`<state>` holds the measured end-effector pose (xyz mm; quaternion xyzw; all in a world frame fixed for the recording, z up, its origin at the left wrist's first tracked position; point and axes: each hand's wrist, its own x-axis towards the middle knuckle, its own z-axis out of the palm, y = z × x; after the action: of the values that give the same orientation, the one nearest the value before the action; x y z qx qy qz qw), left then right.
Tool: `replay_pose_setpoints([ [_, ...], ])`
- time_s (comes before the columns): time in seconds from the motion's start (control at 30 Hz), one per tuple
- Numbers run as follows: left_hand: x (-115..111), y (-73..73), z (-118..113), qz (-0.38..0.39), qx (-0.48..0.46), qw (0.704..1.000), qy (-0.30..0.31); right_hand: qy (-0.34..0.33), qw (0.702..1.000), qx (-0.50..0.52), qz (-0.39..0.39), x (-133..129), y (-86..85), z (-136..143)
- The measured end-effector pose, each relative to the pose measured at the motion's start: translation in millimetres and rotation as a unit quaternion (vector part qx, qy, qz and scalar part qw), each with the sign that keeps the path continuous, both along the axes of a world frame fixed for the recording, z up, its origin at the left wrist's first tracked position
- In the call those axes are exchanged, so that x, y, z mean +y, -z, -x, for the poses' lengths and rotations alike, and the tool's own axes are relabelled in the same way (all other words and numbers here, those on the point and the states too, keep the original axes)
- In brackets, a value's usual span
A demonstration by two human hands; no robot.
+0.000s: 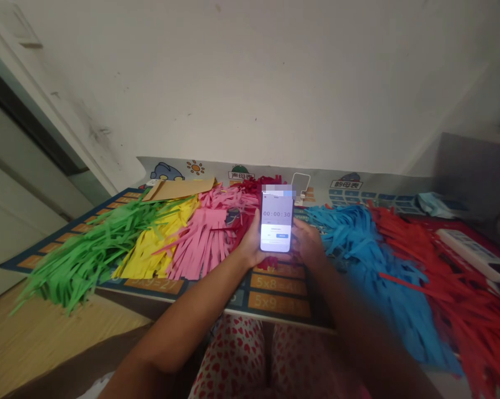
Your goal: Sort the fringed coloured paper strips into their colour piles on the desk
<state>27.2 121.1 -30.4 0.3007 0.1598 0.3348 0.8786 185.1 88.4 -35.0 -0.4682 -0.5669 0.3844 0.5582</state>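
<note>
The phone (276,233) is in front of the person, above the near middle part of the table (237,300), and it stands nearly upright with its lit screen turned to the camera. The screen shows the digits 00:00:30, and below them there is a light box with a small blue button; the top of the screen is blurred. The left hand (252,241) holds the phone at its left edge, with the fingers closed on it and the thumb lying along the side. The right hand (310,241) is at the right edge, and its fingers are bent toward the phone, but this side is dim, so I cannot tell if they press on it. Around the phone lie several bundles of thin strips. On the left side there are green strips (94,238), which hang over the table edge, then yellow strips (156,238) and pink strips (204,238); dark red strips (270,181) lie behind the phone. On the right side there are blue strips (357,235), and beside them red strips (461,305). A brown flat piece (179,189) rests on the far ends of the green and yellow strips. Behind the phone, a little to the right, a white frame-like stand (300,183) is placed near the wall (274,100). A long white object (469,252) lies at the far right. The table surface is printed with multiplication lines, such as 5x8.
</note>
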Motion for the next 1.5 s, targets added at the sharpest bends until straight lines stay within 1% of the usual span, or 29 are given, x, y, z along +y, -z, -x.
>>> replay_pose_setpoints([
  [0.37,0,1.4,-1,0.003,-0.018,1.0,0.002,0.006,1.0,-0.004,-0.01,4,4.7,-1],
  [0.6,1,1.5,-1,0.017,-0.009,1.0,-0.004,-0.002,1.0,-0.007,-0.011,0,-0.1,0],
  [0.87,4,7.1,-1,0.009,-0.058,0.998,0.027,-0.002,1.0,-0.007,-0.018,1,0.7,-1],
  [0.97,4,6.7,-1,0.003,-0.058,0.998,0.027,-0.005,1.0,-0.007,-0.016,0,-2.3,0],
  [1.13,3,5.8,0,0.009,-0.031,0.999,0.02,0.003,1.0,-0.007,-0.01,-3,-5.8,1],
  [1.4,2,2.5,0,0.016,-0.046,0.999,0.023,-0.004,1.0,-0.009,-0.012,0,1.3,0],
  [1.5,1,1.2,-1,0.012,-0.037,0.999,0.015,-0.001,1.0,-0.006,-0.011,0,0.8,0],
])
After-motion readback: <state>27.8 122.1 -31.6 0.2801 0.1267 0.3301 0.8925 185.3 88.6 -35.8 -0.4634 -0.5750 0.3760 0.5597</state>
